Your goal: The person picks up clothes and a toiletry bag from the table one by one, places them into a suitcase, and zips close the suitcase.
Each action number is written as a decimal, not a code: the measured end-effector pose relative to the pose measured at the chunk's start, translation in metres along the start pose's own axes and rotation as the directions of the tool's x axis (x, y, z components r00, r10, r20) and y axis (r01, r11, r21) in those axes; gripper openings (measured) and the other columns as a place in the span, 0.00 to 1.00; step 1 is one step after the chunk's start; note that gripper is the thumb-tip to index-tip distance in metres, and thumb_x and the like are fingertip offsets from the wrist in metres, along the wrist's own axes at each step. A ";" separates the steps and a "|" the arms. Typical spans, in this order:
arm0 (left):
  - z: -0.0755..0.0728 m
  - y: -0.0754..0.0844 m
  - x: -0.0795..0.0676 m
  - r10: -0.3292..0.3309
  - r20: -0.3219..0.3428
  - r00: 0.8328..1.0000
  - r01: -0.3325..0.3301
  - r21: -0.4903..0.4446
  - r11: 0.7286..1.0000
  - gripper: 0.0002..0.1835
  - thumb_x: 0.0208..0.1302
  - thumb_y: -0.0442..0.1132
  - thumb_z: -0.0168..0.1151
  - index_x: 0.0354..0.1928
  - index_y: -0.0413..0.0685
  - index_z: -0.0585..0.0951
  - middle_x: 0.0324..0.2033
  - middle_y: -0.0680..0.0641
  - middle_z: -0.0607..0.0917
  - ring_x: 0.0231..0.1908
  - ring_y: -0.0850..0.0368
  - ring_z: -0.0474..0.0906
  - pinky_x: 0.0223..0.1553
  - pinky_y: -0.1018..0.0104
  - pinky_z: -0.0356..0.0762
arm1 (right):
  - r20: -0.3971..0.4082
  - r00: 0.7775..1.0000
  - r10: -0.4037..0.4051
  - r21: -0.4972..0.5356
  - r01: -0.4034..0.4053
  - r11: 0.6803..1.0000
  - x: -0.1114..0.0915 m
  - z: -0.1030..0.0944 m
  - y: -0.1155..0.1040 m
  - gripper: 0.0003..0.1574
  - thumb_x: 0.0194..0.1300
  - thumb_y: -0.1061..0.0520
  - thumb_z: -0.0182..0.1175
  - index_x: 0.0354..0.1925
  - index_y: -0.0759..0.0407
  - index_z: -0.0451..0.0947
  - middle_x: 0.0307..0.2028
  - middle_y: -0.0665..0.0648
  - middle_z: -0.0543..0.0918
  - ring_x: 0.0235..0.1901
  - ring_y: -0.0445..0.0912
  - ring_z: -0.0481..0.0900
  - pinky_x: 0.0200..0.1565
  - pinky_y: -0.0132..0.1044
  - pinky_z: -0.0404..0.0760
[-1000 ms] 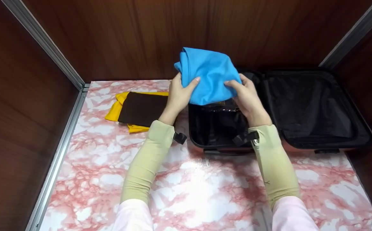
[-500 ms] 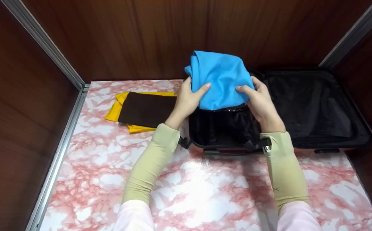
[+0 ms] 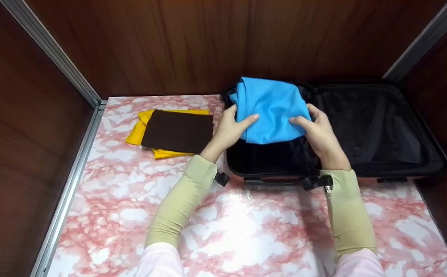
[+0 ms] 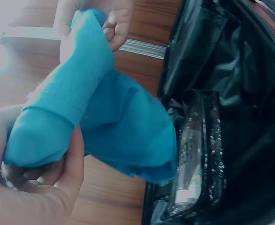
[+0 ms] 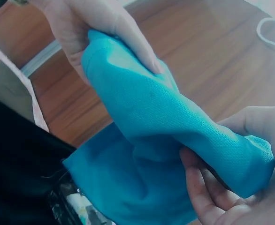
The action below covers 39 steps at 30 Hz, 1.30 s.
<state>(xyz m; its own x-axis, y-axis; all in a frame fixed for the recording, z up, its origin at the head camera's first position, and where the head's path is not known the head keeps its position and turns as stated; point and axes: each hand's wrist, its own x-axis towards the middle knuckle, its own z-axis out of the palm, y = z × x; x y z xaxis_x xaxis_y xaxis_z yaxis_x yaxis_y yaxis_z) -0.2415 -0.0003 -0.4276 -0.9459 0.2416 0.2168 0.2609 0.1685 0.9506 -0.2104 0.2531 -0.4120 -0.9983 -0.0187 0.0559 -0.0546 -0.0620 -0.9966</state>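
Both hands hold a folded bright blue cloth (image 3: pixel 271 109) over the left half of an open black suitcase (image 3: pixel 273 161). My left hand (image 3: pixel 229 127) grips its left side, thumb on top and fingers underneath. On the opposite side my right hand (image 3: pixel 319 129) pinches the cloth the same way. In the left wrist view the blue cloth (image 4: pixel 128 126) sags between the hands, and a clear zip pouch (image 4: pixel 198 154) with small items inside lies in the suitcase below it. The right wrist view shows the fingers of my right hand (image 5: pixel 250 187) curled under the cloth's edge.
A folded dark brown cloth (image 3: pixel 177 130) lies on a yellow cloth (image 3: pixel 133 134) left of the suitcase. The suitcase's other half (image 3: pixel 381 130) lies open at the right. Brown wood-grain panels (image 3: pixel 188 46) enclose the marbled red-and-white tabletop (image 3: pixel 131 215).
Both hands have carried the blue cloth to the right and then lower in the head view, over the suitcase's left half. The brown and yellow cloths stay where they were.
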 end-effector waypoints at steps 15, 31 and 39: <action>0.014 -0.034 -0.007 -0.068 0.187 0.980 0.046 0.117 0.992 0.19 0.69 0.47 0.68 0.50 0.38 0.80 0.38 0.46 0.85 0.36 0.60 0.79 0.43 0.68 0.76 | -0.025 0.995 0.093 -0.240 -0.097 0.966 -0.015 -0.026 0.034 0.17 0.65 0.61 0.66 0.50 0.66 0.75 0.44 0.60 0.76 0.38 0.47 0.76 0.41 0.33 0.78; 0.025 -0.048 -0.011 -0.229 0.271 0.935 0.116 0.377 0.919 0.21 0.67 0.50 0.69 0.45 0.38 0.80 0.34 0.49 0.79 0.36 0.56 0.73 0.42 0.63 0.73 | -0.044 0.980 0.193 -0.267 -0.198 0.943 -0.018 -0.037 0.063 0.15 0.67 0.55 0.68 0.40 0.65 0.76 0.30 0.50 0.76 0.28 0.40 0.74 0.32 0.30 0.75; 0.027 -0.054 -0.013 -0.253 0.298 0.921 0.103 0.440 0.892 0.15 0.69 0.46 0.67 0.34 0.46 0.73 0.25 0.53 0.75 0.29 0.57 0.73 0.34 0.66 0.70 | -0.086 0.966 0.246 -0.444 -0.258 0.858 -0.019 -0.039 0.072 0.25 0.70 0.41 0.64 0.31 0.59 0.70 0.19 0.45 0.62 0.19 0.38 0.61 0.24 0.32 0.62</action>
<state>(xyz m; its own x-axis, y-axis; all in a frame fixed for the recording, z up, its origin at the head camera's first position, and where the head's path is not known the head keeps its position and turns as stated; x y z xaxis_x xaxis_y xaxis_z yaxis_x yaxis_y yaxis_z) -0.2379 0.0138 -0.4876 -0.8791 0.4646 -0.1069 0.2206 0.5953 0.7726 -0.1962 0.2874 -0.4875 -0.9792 0.0523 -0.1960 0.2005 0.3944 -0.8968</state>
